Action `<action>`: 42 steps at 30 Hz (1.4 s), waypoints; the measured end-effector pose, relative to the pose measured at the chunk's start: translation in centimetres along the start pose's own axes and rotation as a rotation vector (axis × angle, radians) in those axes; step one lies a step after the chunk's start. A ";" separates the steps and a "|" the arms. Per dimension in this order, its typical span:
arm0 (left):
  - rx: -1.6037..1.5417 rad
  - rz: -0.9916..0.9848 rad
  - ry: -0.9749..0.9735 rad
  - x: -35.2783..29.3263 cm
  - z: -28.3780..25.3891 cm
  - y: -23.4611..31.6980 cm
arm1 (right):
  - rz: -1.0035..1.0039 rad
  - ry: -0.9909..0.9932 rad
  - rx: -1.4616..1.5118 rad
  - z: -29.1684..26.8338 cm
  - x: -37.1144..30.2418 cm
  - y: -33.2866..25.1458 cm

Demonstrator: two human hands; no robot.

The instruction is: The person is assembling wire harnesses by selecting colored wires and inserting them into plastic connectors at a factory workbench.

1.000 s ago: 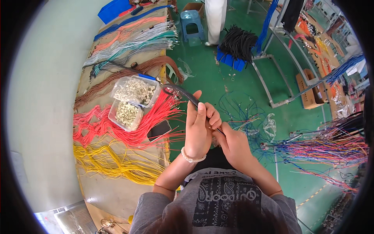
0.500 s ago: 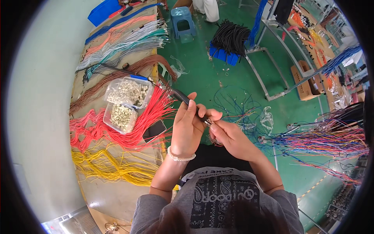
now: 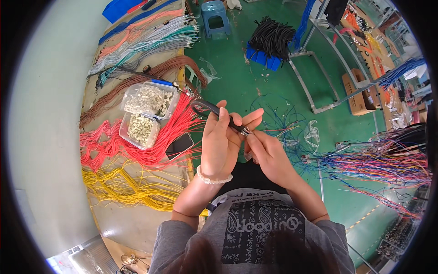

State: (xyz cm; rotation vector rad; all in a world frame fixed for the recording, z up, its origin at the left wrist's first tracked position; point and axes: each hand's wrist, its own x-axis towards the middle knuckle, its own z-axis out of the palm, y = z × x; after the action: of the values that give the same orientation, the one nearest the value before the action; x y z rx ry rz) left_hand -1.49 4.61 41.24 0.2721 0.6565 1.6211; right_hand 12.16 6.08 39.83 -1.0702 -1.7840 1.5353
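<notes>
Black cable gripped in left hand; right hand seemingly pinches its end, red wires beside.

left hand grips black cable | right hand pinches its tip (metal end) | red wires beside

dark phone screen on table, brown cardboard box on floor

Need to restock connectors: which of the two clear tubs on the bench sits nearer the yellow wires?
The lower tub, holding the darker, greenish pieces; it lies on the red wires toward the yellow wires. The other tub holds whiter pieces.
</notes>
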 end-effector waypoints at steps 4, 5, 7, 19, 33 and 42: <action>-0.030 -0.060 0.004 0.3 -0.2 0.6 | 0.079 -0.037 0.093 -0.2 0.0 -0.1; -0.036 -0.095 -0.017 0.4 -0.4 0.8 | 0.079 -0.032 0.095 -0.1 0.0 0.0; -0.043 -0.124 -0.032 0.4 -0.5 0.9 | -0.034 0.053 -0.080 0.7 -0.2 0.0; 0.002 -0.100 -0.039 0.0 -0.4 0.9 | -0.212 0.217 -0.329 1.1 -0.4 -1.0; 0.038 -0.035 -0.071 -1.1 0.5 0.1 | -0.187 0.293 -0.262 1.7 -1.1 -1.1; 0.109 0.215 -0.054 -1.3 0.8 -1.2 | -0.330 0.274 -0.749 2.0 -1.6 -0.5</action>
State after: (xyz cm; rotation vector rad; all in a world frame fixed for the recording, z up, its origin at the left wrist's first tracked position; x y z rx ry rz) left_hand 0.10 3.61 41.46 0.4784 0.6933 1.7787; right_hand 11.23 3.63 40.08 -1.1526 -2.2399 0.4843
